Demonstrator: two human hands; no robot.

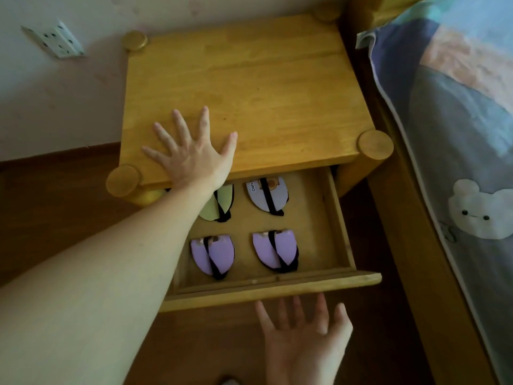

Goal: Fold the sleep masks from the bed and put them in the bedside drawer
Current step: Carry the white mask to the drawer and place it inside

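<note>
The left hand (191,154) lies flat with spread fingers on the top of the wooden bedside table (249,87), grasping nothing. The right hand (302,337) is open, palm up, just under the front of the open drawer (277,287). Four folded sleep masks (268,197) lie inside, two purple ones in front, apart from each other.
</note>
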